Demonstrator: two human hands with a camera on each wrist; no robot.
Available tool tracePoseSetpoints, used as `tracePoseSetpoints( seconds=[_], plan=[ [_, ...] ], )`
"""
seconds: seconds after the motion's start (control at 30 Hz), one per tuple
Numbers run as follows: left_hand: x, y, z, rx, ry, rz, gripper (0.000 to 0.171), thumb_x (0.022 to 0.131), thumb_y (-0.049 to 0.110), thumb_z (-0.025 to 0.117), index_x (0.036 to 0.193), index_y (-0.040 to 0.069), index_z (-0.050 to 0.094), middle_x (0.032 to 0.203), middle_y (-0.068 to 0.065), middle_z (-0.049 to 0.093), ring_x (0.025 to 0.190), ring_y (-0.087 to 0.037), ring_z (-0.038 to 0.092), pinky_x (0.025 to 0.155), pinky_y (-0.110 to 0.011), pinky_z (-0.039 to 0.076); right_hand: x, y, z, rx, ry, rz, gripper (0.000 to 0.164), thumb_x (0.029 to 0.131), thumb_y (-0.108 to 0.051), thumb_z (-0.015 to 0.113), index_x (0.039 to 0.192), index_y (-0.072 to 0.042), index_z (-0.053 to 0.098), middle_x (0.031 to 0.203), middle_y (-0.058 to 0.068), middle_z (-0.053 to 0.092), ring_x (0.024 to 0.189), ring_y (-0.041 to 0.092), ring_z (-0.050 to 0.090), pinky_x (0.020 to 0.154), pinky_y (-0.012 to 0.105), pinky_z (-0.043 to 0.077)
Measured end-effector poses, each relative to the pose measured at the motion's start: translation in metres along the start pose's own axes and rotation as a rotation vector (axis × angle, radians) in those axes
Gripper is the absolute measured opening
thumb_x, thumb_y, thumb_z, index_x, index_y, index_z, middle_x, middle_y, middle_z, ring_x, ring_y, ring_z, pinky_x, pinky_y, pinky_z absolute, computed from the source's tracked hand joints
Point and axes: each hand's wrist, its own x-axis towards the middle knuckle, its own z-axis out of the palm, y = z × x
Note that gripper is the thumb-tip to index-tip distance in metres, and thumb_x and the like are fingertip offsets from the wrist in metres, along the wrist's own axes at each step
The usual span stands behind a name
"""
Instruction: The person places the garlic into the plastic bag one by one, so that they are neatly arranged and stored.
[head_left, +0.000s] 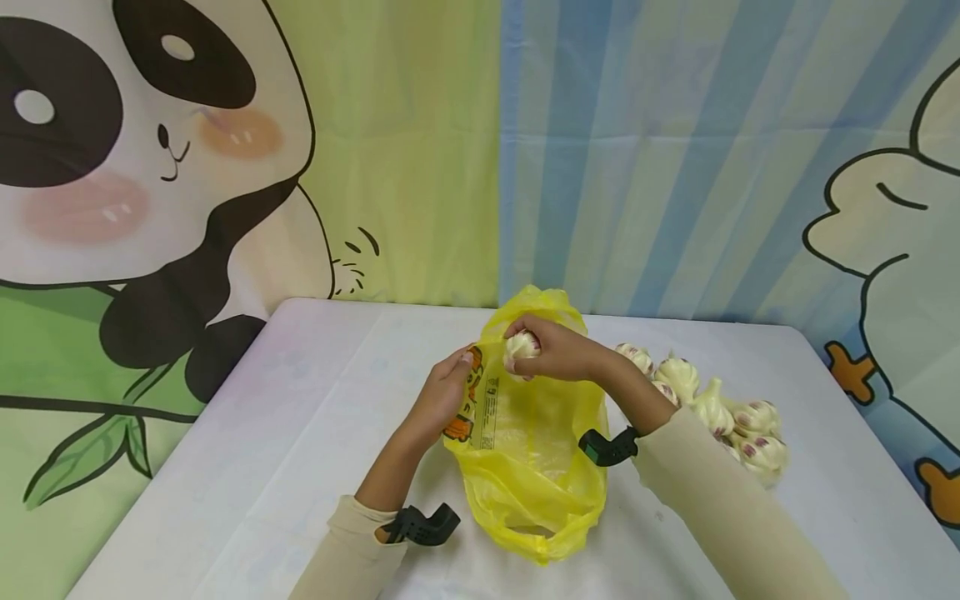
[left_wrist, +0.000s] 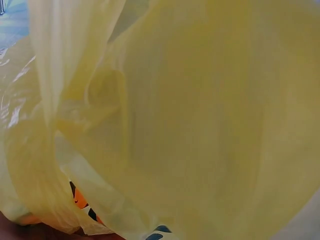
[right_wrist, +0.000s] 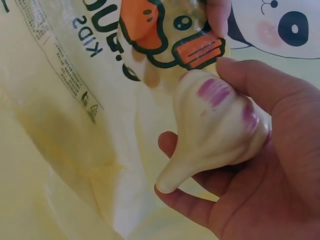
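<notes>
Got a garlic bulb (right_wrist: pixel 215 120) pinched between thumb and fingers of the right hand (head_left: pixel 551 348), just beside the orange print (head_left: pixel 458 428) on a yellow bag (head_left: pixel 536 417). Can't tell for sure whether inside the opening or just in front of the plastic. Pinching the bag's left edge with the left hand (head_left: pixel 442 392); nearly all plastic in the left wrist view. Would worry about that edge first: thin, floppy, easy to lose from a light pinch, and could fold over and block the way in. Could also drop the bulb early, given the smooth round shape, and send it rolling across the table (head_left: pixel 300 417). Watch the right sleeve (head_left: pixel 720 492) too, close enough to bump the garlic pile (head_left: pixel 678 379).
</notes>
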Motion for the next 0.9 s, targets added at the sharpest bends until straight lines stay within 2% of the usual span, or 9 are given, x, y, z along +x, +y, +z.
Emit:
tracePoseSetpoints(
  seconds=[0.13, 0.37, 0.63, 0.87, 0.9],
  plan=[
    [0.000, -0.001, 0.000, 0.008, 0.004, 0.003, 0.048, 0.108, 0.038, 0.028, 0.147, 0.013, 0.041, 0.106, -0.021, 0.059, 0.093, -0.041, 0.054, 0.081, -0.038, 0.045, -0.002, 0.004, 0.001, 0.007, -0.030, -0.001, 0.044, 0.089, -0.016, 0.071, 0.123, 0.000, 0.048, 0.104, 0.012, 0.054, 0.081, 0.023, 0.059, 0.071, 0.035, 0.052],
    [0.000, -0.001, 0.000, 0.016, 0.017, 0.000, 0.046, 0.108, 0.037, 0.029, 0.135, 0.007, 0.052, 0.093, -0.020, 0.055, 0.078, -0.031, 0.053, 0.074, -0.035, 0.044, -0.003, 0.010, 0.005, -0.026, -0.069, 0.024, 0.042, 0.089, -0.018, 0.072, 0.122, -0.003, 0.050, 0.103, 0.010, 0.055, 0.083, 0.021, 0.059, 0.072, 0.033, 0.052],
    [-0.001, 0.001, 0.000, 0.019, 0.021, 0.007, 0.047, 0.108, 0.037, 0.027, 0.132, 0.005, 0.053, 0.092, -0.023, 0.053, 0.073, -0.025, 0.051, 0.072, -0.036, 0.044, -0.004, 0.014, 0.006, -0.036, -0.106, 0.052, 0.043, 0.087, -0.018, 0.074, 0.121, -0.004, 0.052, 0.103, 0.009, 0.056, 0.083, 0.021, 0.058, 0.072, 0.032, 0.052],
    [-0.003, 0.003, 0.001, 0.007, 0.019, 0.006, 0.048, 0.108, 0.036, 0.027, 0.145, 0.010, 0.043, 0.110, -0.025, 0.056, 0.099, -0.041, 0.053, 0.089, -0.039, 0.041, -0.006, 0.019, 0.008, -0.048, -0.127, 0.080, 0.043, 0.086, -0.017, 0.075, 0.122, -0.007, 0.054, 0.106, 0.006, 0.056, 0.086, 0.020, 0.058, 0.074, 0.032, 0.051],
    [-0.002, 0.003, 0.001, 0.007, 0.021, 0.007, 0.048, 0.108, 0.036, 0.027, 0.144, 0.010, 0.044, 0.108, -0.025, 0.055, 0.098, -0.041, 0.053, 0.088, -0.040, 0.042, -0.006, 0.020, 0.008, -0.054, -0.126, 0.079, 0.043, 0.086, -0.017, 0.075, 0.122, -0.006, 0.054, 0.106, 0.007, 0.056, 0.086, 0.019, 0.058, 0.074, 0.031, 0.051]
  ],
)
